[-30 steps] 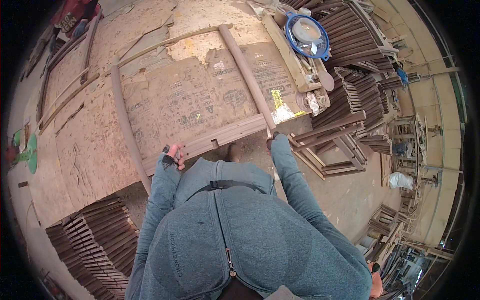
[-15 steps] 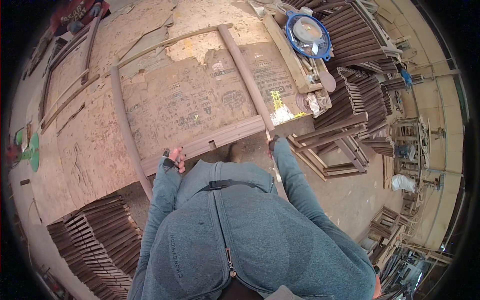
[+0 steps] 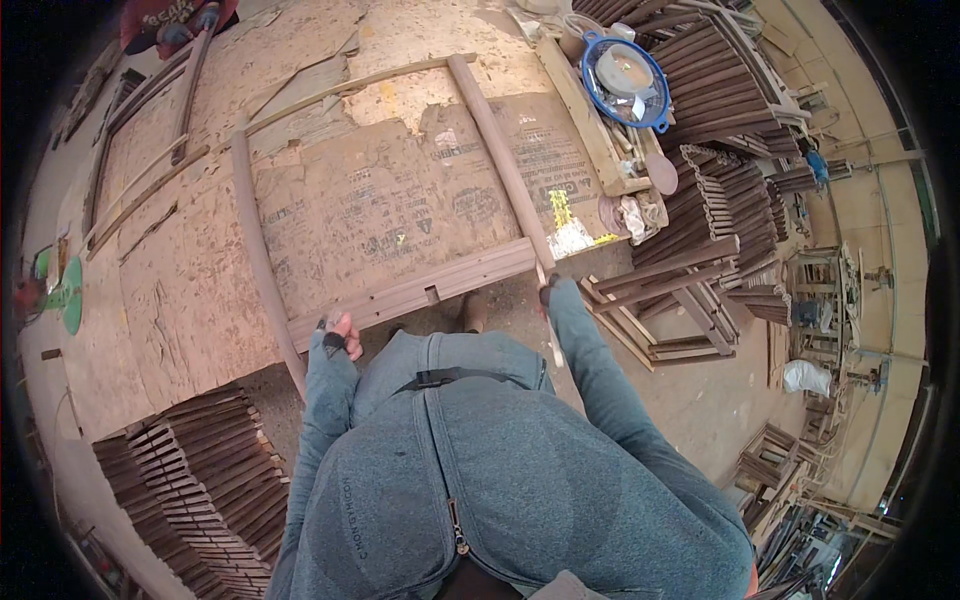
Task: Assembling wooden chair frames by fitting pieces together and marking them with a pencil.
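A brown wooden frame (image 3: 420,295) lies on the work table, its near rail notched and joined to two long posts. My right hand (image 3: 548,292), in a dark fingerless glove, is closed around the near end of the right post (image 3: 503,165); its fingers are mostly hidden. My left hand (image 3: 343,338), also gloved with bare fingertips, is beside the near rail, just right of the left post (image 3: 258,240). Its fingers are curled, and what they hold, if anything, is hidden. A thin rail (image 3: 365,82) spans the posts' far ends.
Worn, cardboard-covered table (image 3: 150,320) extends left. A blue basket (image 3: 625,80) with a bowl stands at the far right beside a wooden tray (image 3: 570,100). Stacked slats (image 3: 195,490) lie below left; more frames (image 3: 670,300) stand right. Another person (image 3: 165,25) works at the far left.
The view has shifted slightly, so the table and frame appear a little lower and to the right. My left fingers look more curled; my right hand stays at the post.
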{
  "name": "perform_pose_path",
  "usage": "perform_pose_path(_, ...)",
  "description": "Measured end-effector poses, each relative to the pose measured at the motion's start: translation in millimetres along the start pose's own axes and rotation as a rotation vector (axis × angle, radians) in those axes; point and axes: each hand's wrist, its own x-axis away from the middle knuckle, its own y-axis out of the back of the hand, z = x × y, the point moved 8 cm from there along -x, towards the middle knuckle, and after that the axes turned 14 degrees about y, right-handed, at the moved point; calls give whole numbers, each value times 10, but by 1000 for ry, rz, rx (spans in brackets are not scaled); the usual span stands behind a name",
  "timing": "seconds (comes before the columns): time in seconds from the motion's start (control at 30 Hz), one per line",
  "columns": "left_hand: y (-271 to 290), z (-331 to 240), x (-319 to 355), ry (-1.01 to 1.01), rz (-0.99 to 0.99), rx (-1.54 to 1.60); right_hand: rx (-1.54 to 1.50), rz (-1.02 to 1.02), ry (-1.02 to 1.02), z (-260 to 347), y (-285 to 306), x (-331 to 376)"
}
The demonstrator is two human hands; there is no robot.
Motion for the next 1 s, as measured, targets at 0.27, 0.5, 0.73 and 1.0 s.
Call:
perform_pose_path(0.27,1548,187,645,-574,-601,261,-41,115,162,173,326,-358)
perform_pose_path(0.5,2618,1491,1378,-514,-1524,-97,462,-104,728,1045,126,-1467)
perform_pose_path(0.73,2535,2298,1265,-536,-939,674,773,139,882,1519,-291,-1588)
perform_pose_path(1.0,1615,1743,1665,-415,-1016,589,712,116,945,1865,257,-1370)
